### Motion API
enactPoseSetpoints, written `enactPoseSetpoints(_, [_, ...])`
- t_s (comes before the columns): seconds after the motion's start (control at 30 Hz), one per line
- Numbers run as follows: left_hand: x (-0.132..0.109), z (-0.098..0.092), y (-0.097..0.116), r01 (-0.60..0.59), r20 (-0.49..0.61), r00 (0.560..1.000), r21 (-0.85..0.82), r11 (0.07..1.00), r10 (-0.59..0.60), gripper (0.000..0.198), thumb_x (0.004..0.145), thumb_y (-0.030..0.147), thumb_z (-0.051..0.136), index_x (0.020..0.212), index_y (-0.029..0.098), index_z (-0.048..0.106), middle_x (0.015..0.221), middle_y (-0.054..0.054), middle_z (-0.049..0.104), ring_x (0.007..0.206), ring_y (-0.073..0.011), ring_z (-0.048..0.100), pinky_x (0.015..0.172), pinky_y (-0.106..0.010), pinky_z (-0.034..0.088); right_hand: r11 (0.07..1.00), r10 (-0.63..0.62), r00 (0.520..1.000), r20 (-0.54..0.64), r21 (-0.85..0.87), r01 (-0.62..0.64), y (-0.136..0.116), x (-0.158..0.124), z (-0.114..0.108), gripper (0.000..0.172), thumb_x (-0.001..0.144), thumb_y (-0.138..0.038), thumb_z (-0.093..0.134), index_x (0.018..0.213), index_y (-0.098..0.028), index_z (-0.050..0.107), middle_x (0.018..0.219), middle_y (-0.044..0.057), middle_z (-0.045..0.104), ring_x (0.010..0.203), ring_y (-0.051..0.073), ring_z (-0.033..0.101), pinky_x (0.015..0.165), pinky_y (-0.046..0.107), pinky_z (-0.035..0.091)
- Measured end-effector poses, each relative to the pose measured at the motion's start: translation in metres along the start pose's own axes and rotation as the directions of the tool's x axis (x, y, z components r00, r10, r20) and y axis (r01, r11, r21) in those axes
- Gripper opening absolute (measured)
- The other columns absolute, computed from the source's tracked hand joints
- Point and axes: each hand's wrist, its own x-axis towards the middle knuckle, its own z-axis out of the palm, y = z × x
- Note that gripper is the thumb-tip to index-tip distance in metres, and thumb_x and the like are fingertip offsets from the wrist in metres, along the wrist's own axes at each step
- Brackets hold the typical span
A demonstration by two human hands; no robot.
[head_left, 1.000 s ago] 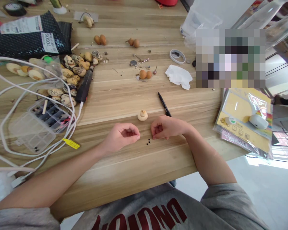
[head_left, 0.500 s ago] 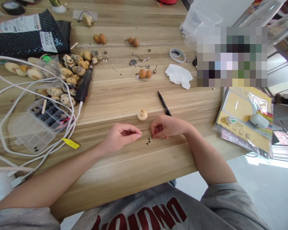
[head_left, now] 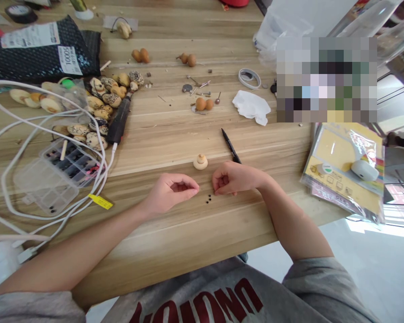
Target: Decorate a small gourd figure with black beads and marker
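Observation:
My left hand [head_left: 171, 192] is held over the table with thumb and forefinger tips pinched together; anything between them is too small to make out. Opposite it, my right hand [head_left: 234, 178] rests on the wood with its fingers curled in, and what they may hold is hidden. Several tiny black beads [head_left: 209, 199] lie just in front of the right fingertips. Beyond and between the hands sits a small pale gourd [head_left: 200, 162], round-bellied with a short top. A black pen [head_left: 229, 143] lies partly behind my right hand.
Left are looped white cables [head_left: 103, 170], an open compartment box [head_left: 76, 157], a black rotary tool [head_left: 119, 121] and several patterned gourds [head_left: 103, 96]. Brown gourds [head_left: 204, 104], small metal bits, a tape roll [head_left: 249, 78] and a crumpled tissue [head_left: 252, 106] lie further back. Packets [head_left: 343, 166] lie right.

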Motion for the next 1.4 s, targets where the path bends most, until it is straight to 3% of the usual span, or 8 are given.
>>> enactPoseSetpoints(0.47, [0.002, -0.003, -0.002, -0.061, 0.030, 0.998, -0.008, 0.998, 0.062, 0.011, 0.074, 0.024, 0.067, 0.078, 0.017, 0.074, 0.081, -0.005, 0.069, 0.068, -0.0104, 0.060, 0.057, -0.019, 0.046, 1.000, 0.009, 1.000, -0.005, 0.006, -0.009, -0.001, 0.000, 0.000, 0.006, 0.069, -0.020, 0.060, 0.066, -0.015, 0.061, 0.050, -0.006, 0.055, 0.041, 0.007, 0.051, 0.046, 0.018, 0.040])
enactPoseSetpoints(0.8, [0.000, -0.001, -0.001, 0.000, 0.034, 0.999, -0.019, 1.000, 0.001, 0.012, 0.072, 0.025, 0.068, 0.072, 0.014, 0.067, 0.068, -0.002, 0.066, 0.060, -0.0091, 0.056, 0.057, -0.020, 0.046, 1.000, -0.004, 1.000, 0.002, -0.009, 0.004, 0.001, 0.000, 0.000, 0.006, 0.070, -0.020, 0.060, 0.067, -0.016, 0.060, 0.047, -0.006, 0.053, 0.042, 0.007, 0.051, 0.046, 0.018, 0.039])
enactPoseSetpoints(1.07, [0.001, -0.001, -0.002, -0.143, 0.007, 0.990, 0.017, 0.990, 0.143, 0.008, 0.073, 0.019, 0.065, 0.070, 0.013, 0.069, 0.071, -0.004, 0.067, 0.064, -0.0098, 0.058, 0.056, -0.019, 0.046, 1.000, -0.012, 1.000, -0.002, -0.009, 0.012, 0.002, 0.000, 0.000, 0.007, 0.069, -0.022, 0.060, 0.067, -0.016, 0.061, 0.048, -0.006, 0.054, 0.042, 0.008, 0.052, 0.046, 0.018, 0.039])
enactPoseSetpoints(1.17, [-0.001, 0.002, -0.004, -0.290, 0.037, 0.957, 0.058, 0.955, 0.288, 0.007, 0.075, 0.016, 0.064, 0.073, 0.013, 0.070, 0.075, -0.005, 0.068, 0.064, -0.0094, 0.059, 0.055, -0.019, 0.047, 1.000, -0.006, 1.000, -0.012, -0.018, 0.006, 0.000, 0.000, 0.000, 0.007, 0.069, -0.022, 0.060, 0.067, -0.015, 0.062, 0.047, -0.006, 0.054, 0.042, 0.007, 0.052, 0.046, 0.018, 0.039])
enactPoseSetpoints(1.3, [-0.004, 0.007, -0.006, -0.530, 0.162, 0.848, 0.227, 0.817, 0.505, 0.009, 0.078, 0.013, 0.062, 0.078, 0.014, 0.071, 0.078, -0.007, 0.070, 0.066, -0.0102, 0.061, 0.059, -0.020, 0.050, 1.000, -0.007, 1.000, -0.011, -0.030, 0.007, 0.000, 0.000, 0.000, 0.007, 0.069, -0.022, 0.060, 0.067, -0.015, 0.062, 0.047, -0.006, 0.054, 0.042, 0.007, 0.051, 0.047, 0.019, 0.039])
enactPoseSetpoints(1.4, [-0.005, 0.010, -0.009, -0.622, 0.194, 0.779, 0.356, 0.698, 0.596, 0.011, 0.081, 0.014, 0.060, 0.079, 0.013, 0.070, 0.076, -0.007, 0.071, 0.069, -0.0122, 0.061, 0.065, -0.024, 0.052, 0.999, -0.016, 1.000, -0.005, -0.030, 0.016, 0.001, 0.000, 0.000, 0.006, 0.069, -0.022, 0.060, 0.068, -0.016, 0.062, 0.048, -0.006, 0.054, 0.042, 0.007, 0.051, 0.047, 0.018, 0.039])
